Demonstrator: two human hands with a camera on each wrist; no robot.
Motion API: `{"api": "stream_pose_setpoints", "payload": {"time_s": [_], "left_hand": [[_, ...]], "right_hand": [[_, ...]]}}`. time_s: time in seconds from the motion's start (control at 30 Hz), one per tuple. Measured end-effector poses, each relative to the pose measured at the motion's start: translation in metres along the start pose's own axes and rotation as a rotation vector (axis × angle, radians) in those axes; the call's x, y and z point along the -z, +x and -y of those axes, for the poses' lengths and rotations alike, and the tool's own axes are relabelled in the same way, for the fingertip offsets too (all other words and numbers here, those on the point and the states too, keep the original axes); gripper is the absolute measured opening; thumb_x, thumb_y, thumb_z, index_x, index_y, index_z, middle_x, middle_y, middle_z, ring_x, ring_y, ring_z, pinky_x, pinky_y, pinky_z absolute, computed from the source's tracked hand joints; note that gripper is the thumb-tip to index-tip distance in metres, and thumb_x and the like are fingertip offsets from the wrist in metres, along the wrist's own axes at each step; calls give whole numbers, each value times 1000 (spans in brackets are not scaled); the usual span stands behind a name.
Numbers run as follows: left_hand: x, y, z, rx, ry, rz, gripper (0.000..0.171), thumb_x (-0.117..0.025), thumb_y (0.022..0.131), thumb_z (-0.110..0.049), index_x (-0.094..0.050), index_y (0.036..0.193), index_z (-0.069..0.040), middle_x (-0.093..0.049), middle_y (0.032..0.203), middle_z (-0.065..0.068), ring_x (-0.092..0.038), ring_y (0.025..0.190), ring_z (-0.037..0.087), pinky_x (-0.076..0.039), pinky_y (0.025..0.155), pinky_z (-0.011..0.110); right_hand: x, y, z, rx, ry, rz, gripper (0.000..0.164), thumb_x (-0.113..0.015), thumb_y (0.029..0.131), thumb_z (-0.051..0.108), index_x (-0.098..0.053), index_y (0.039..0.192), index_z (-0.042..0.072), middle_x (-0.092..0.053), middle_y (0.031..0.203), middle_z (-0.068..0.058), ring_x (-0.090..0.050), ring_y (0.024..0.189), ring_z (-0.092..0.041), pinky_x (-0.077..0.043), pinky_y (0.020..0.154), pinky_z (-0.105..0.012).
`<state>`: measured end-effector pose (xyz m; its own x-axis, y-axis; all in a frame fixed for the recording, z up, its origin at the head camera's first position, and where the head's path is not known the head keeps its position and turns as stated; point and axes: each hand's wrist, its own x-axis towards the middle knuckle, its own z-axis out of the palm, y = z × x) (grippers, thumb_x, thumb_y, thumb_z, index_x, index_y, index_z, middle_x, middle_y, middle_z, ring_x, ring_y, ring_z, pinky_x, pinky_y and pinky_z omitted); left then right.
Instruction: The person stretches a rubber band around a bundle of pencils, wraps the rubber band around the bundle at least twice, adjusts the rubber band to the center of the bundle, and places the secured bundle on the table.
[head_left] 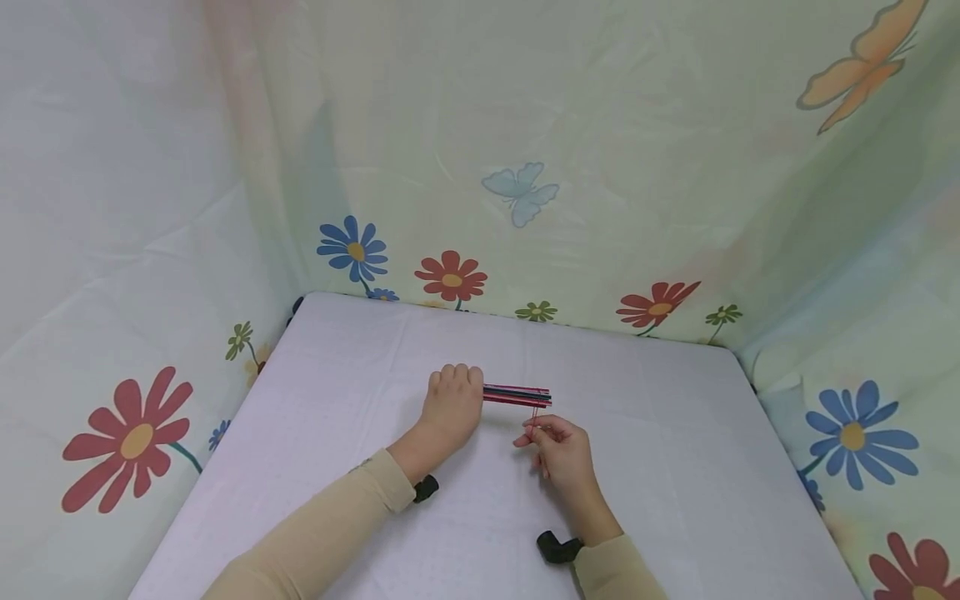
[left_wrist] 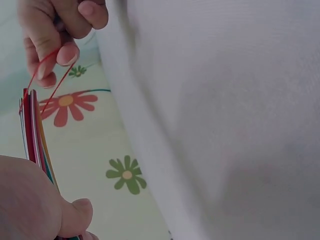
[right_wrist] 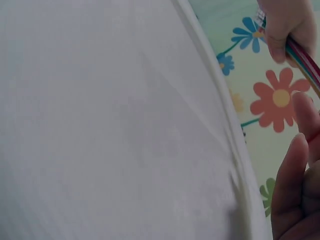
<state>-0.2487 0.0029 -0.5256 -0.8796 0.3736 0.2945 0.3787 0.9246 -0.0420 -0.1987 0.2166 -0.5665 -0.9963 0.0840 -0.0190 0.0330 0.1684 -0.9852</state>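
My left hand (head_left: 452,404) grips a bundle of thin coloured sticks (head_left: 519,395), red, pink and dark among them, whose free ends point right above the table. In the left wrist view, yellow and teal also show in the bundle (left_wrist: 31,132). A thin red band (head_left: 535,412) runs in two strands from near the free ends down to my right hand (head_left: 562,454). Thumb and fingertips there pinch it and draw it out from the bundle. The part inside my left palm is hidden. In the right wrist view, my left hand (right_wrist: 290,30) holds the sticks at the upper right.
A white cloth covers the table (head_left: 675,467) below both hands. Curtains (head_left: 420,108) with printed flowers and butterflies enclose its back and sides. Dark camera mounts (head_left: 558,548) sit by the wrists, next to the beige sleeves (head_left: 322,525).
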Motion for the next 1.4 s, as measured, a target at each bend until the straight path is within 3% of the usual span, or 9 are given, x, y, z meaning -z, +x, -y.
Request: {"api": "stream_pose_setpoints", "payload": {"time_s": [0.3, 0.47, 0.6, 0.67, 0.77, 0.93, 1.03, 1.13, 1.4], "left_hand": [[7, 5, 2, 49, -22, 33, 18, -65, 104, -18, -52, 98, -8, -56, 89, 7, -50, 85, 23, -40, 74, 36], [9, 6, -1, 89, -58, 91, 18, -66, 104, -18, -53, 99, -7, -55, 90, 8, -51, 87, 23, -41, 77, 37], [5, 7, -4, 116, -88, 109, 17, -66, 104, -17, -53, 100, -7, -57, 91, 9, -52, 88, 25, -43, 79, 39], [5, 6, -6, 129, -102, 112, 16, -65, 105, -16, -54, 100, -6, -58, 92, 10, -53, 89, 26, -44, 79, 40], [7, 6, -9, 142, -117, 110, 14, -63, 105, -14, -53, 99, -7, -60, 93, 10, -55, 89, 27, -45, 79, 41], [10, 5, -14, 149, -122, 92, 14, -63, 104, -13, -52, 97, -7, -60, 91, 10, -56, 87, 27, -44, 77, 40], [11, 5, -14, 149, -116, 83, 16, -65, 103, -14, -52, 96, -7, -59, 90, 9, -55, 86, 26, -43, 76, 39], [12, 5, -14, 146, -109, 73, 18, -66, 103, -15, -52, 95, -7, -58, 89, 9, -53, 84, 25, -42, 75, 38], [10, 3, -11, 141, -65, 25, 16, -63, 104, -15, -53, 95, -7, -58, 89, 8, -54, 85, 25, -41, 75, 37]], "right_hand": [[-9, -10, -2, 198, 96, 7, 24, -69, 99, -5, -74, 122, -11, -83, 83, -7, -48, 42, -17, -40, 38, -22], [-16, -17, -9, 300, 321, 61, 34, -62, 103, -6, -63, 136, -15, -84, 87, 0, -38, 34, -18, -55, 49, -24], [-27, -21, -9, 352, 562, 121, 39, -53, 109, -3, -62, 147, -1, -85, 93, -2, -25, 37, -21, -61, 58, -24], [-33, -24, -6, 317, 662, 112, 35, -50, 112, 3, -70, 141, 7, -85, 102, 0, -27, 37, -15, -61, 60, -24], [-40, -30, 2, 230, 794, 79, 39, -47, 115, 16, -62, 151, 17, -85, 105, 0, -35, 37, -5, -62, 62, -24], [-46, -38, 16, 82, 908, 16, 59, -44, 117, 23, -24, 172, 29, -84, 104, 4, -44, 39, -1, -63, 65, -24], [-49, -38, 22, -1, 986, -11, 58, -41, 118, 24, -24, 171, 41, -80, 109, 10, -43, 39, -1, -61, 65, -22], [-49, -37, 25, -80, 1090, -37, 54, -43, 115, 40, -30, 167, 48, -74, 113, 11, -40, 39, -1, -58, 65, -22], [-46, -29, 21, -195, 1303, 18, 78, -49, 100, 59, -23, 169, 32, -73, 120, 15, -40, 40, -3, -53, 62, -21]]}}
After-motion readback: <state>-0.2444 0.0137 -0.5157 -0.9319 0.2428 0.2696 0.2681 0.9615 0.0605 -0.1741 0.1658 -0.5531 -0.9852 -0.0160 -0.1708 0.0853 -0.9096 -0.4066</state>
